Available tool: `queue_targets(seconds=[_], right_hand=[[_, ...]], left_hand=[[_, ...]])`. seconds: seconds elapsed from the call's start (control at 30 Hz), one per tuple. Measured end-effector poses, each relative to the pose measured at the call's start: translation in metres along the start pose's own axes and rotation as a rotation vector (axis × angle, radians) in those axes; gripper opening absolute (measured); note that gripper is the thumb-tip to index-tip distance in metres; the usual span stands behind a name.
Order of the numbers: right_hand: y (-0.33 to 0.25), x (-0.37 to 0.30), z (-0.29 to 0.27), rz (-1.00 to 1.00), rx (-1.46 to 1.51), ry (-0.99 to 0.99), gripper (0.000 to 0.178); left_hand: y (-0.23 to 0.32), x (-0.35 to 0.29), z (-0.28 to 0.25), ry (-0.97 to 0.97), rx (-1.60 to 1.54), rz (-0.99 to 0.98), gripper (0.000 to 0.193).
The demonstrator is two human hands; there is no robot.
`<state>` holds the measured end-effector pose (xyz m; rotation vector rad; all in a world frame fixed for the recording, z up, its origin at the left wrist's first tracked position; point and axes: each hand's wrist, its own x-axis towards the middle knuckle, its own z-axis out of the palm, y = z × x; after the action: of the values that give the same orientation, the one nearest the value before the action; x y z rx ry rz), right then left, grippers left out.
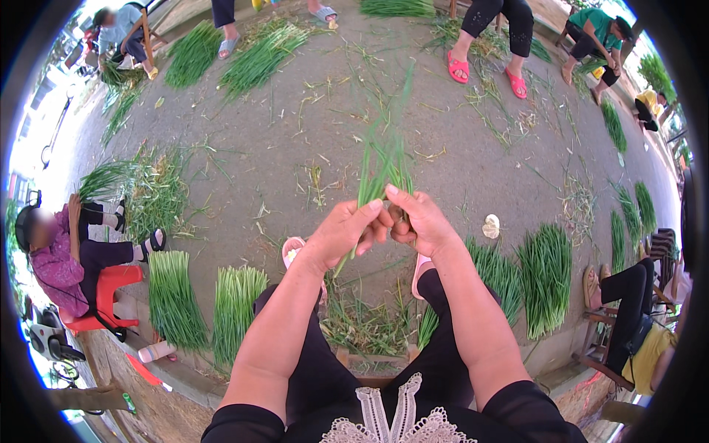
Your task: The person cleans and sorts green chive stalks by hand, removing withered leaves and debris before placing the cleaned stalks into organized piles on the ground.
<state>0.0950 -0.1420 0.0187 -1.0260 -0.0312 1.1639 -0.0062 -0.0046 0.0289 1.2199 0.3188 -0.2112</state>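
Over the pavement (473,177), in from its near edge, left hand (353,227) and right hand (422,221), both curled nearly closed, pinch a green bunch (378,177), sorting seemingly partway: neat bundles (546,280) look finished, loose stalks (367,317) nearer that edge perhaps remain.

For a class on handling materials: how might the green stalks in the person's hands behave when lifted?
The green stalks would probably bend and flop, being long and thin. They look light: a slim handful. They may slip apart, since the far ends spread loosely.

2 bundles (177,303) just L of legs (314,362), 2 R.
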Motion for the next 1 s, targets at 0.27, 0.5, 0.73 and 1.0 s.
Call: queue_targets(seconds=[0.27, 0.5, 0.73, 1.0], right_hand=[[-0.001, -0.001, -0.003, -0.084, -0.024, 0.032, 0.023], [-0.01, 0.001, -0.013, -0.171, 0.097, 0.255, 0.021], [-0.008, 0.003, -0.012, -0.175, 0.15, 0.242, 0.025], [0.001, 0.003, -0.001, -0.082, 0.124, 0.136, 0.035]], left_hand=[[0.0, 0.0, 0.002, 0.077, 0.029, 0.004, 0.032], [0.004, -0.001, 0.0, 0.152, 0.015, -0.017, 0.031], [-0.004, 0.001, -0.003, 0.138, -0.025, 0.013, 0.026], [-0.011, 0.009, -0.004, 0.241, -0.104, 0.076, 0.025]])
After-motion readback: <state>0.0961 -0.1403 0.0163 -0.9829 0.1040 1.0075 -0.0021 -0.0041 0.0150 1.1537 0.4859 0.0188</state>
